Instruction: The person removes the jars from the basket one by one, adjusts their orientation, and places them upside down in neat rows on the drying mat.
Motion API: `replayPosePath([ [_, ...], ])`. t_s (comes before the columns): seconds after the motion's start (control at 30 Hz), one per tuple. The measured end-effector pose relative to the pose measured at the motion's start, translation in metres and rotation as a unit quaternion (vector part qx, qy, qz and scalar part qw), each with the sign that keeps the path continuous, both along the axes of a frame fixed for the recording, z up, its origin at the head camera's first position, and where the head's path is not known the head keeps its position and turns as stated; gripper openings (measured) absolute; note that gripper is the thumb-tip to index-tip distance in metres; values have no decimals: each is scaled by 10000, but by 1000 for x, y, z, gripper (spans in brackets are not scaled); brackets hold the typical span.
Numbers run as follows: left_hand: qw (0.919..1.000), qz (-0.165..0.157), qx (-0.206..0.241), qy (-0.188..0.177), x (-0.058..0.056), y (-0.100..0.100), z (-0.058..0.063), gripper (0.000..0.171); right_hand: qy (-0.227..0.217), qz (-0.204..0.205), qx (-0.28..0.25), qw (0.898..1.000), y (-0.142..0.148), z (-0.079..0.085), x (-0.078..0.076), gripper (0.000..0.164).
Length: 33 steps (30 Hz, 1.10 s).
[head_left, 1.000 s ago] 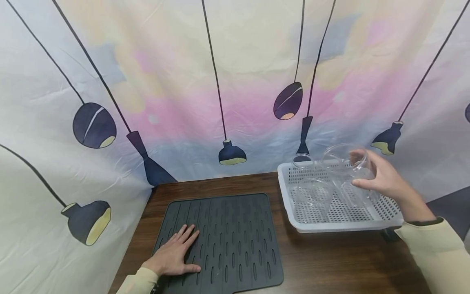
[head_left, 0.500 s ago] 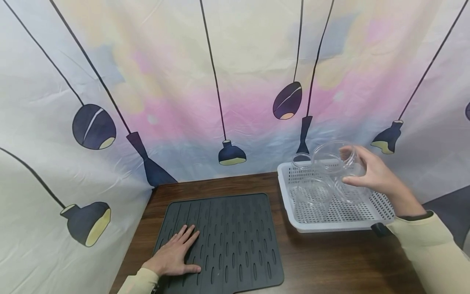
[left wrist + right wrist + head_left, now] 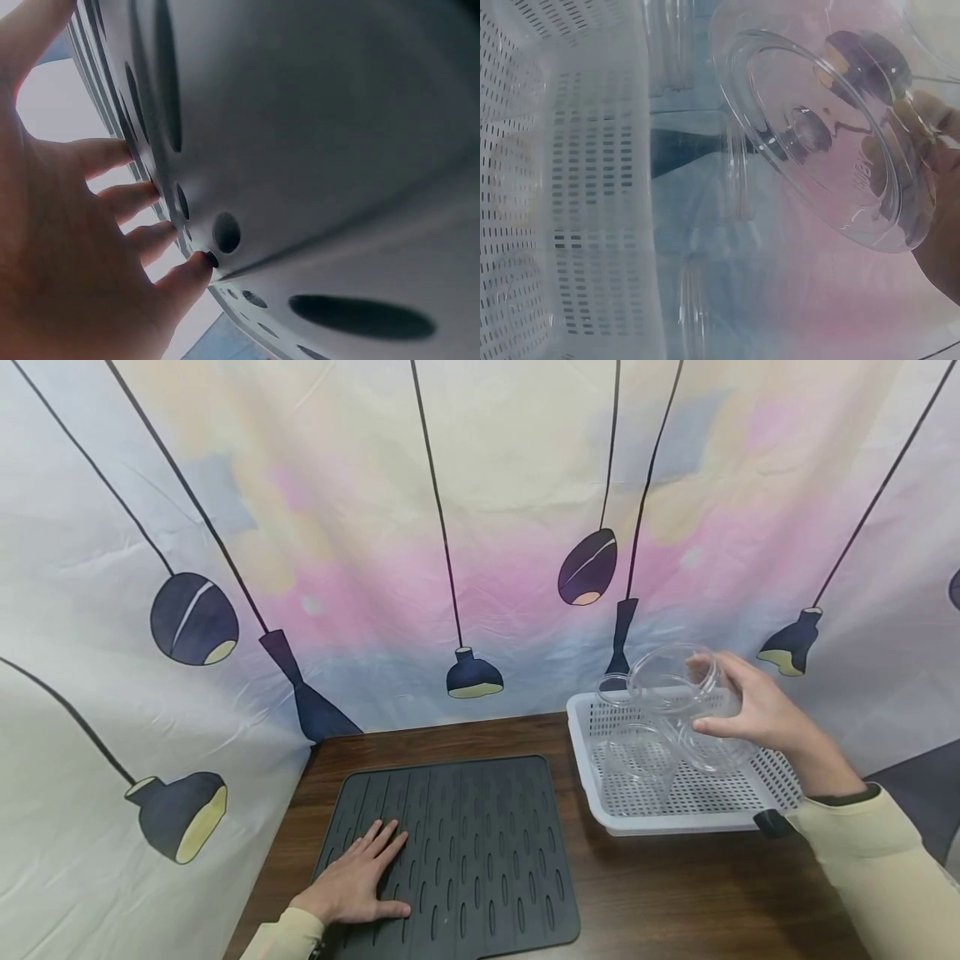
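Observation:
My right hand (image 3: 753, 706) grips a clear glass cup (image 3: 675, 672) from its right side, thumb in front, over the back of the white basket. The cup is tilted, and in the right wrist view its round base (image 3: 825, 142) faces the camera. Below it in the basket are other clear cups, among them one at the front left (image 3: 641, 764), one at the back left (image 3: 617, 695) and one partly under the held cup (image 3: 716, 752). My left hand (image 3: 356, 877) rests with spread fingers on the dark grey slotted mat (image 3: 480, 827); its fingertips touch the mat (image 3: 300, 135) in the left wrist view.
The white perforated basket (image 3: 705, 822) stands on the right of the brown wooden table (image 3: 660, 893), beside the mat. A hanging cloth (image 3: 375, 610) printed with lamps rises right behind the table's back edge.
My right hand has moved left and slightly up with the cup, most of it in the first half second. The left hand stays where it was on the mat.

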<state>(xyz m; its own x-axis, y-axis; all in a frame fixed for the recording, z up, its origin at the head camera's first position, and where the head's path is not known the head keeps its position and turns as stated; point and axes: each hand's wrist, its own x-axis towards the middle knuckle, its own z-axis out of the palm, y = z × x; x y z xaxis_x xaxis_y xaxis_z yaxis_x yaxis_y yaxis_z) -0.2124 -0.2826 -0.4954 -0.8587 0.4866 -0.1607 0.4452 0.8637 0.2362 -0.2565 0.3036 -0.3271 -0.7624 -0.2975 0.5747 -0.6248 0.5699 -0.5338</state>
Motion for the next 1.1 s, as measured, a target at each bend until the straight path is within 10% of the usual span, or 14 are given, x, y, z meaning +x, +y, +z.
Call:
replayPosePath([
  [1.1,9998,48,-82,-179,-3,2,3,107,62,61,448,9990,-31,15,-13,84],
])
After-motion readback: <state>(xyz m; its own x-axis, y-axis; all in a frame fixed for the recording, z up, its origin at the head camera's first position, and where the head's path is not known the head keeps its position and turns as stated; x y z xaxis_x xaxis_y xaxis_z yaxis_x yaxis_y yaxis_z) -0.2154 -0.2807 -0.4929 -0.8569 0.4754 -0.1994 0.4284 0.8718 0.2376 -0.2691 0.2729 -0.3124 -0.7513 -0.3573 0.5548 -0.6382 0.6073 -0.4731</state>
